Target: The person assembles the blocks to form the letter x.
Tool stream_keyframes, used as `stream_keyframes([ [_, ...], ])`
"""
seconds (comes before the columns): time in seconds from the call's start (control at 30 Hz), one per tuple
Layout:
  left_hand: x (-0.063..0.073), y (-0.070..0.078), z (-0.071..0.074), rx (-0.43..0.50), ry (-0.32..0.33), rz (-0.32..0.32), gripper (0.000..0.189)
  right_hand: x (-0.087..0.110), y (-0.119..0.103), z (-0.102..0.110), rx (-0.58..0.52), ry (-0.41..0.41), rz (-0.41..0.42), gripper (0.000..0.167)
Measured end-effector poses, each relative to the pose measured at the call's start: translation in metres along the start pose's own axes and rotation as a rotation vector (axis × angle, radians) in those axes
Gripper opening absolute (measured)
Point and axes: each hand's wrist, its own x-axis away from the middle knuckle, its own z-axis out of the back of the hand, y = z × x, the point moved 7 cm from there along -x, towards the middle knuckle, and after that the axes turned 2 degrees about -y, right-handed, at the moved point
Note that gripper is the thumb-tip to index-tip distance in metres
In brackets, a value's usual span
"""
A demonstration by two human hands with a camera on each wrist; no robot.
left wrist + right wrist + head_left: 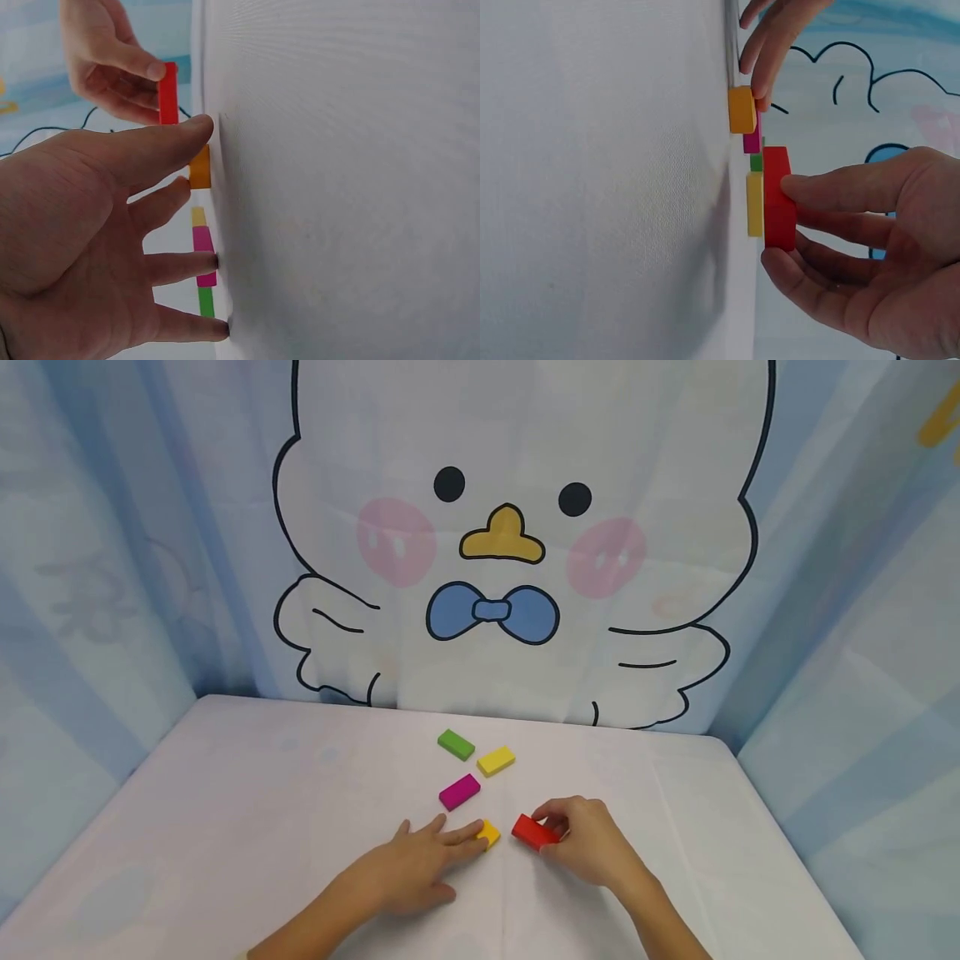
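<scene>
My right hand (588, 843) pinches a red rectangular block (529, 832) between thumb and fingers. In the right wrist view the red block (778, 202) is held above the table, its shadow falling on the cloth. Fingers spread, my left hand (405, 872) lies low over the table, a fingertip on an orange-yellow block (491, 834). That orange-yellow block (200, 168) shows partly behind the thumb in the left wrist view. Beyond the hands lie a magenta block (460, 792), a pale yellow block (496, 762) and a green block (456, 744), set apart from one another.
A white cloth covers the table (225, 810). Behind it hangs a curtain (510, 677) printed with a cartoon bird in a blue bow tie, and pale blue curtains (847, 693) flank both sides.
</scene>
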Motion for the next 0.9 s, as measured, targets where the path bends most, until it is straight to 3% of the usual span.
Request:
stream_keyframes([
  [0.4, -0.004, -0.004, -0.004, 0.047, -0.038, 0.023, 0.075, 0.002, -0.003, -0.024, 0.022, -0.167, 0.039, 0.031],
  [0.9, -0.004, -0.007, -0.005, 0.067, -0.062, 0.019, 0.075, 0.008, -0.013, -0.022, -0.016, -0.338, 0.37, 0.048],
])
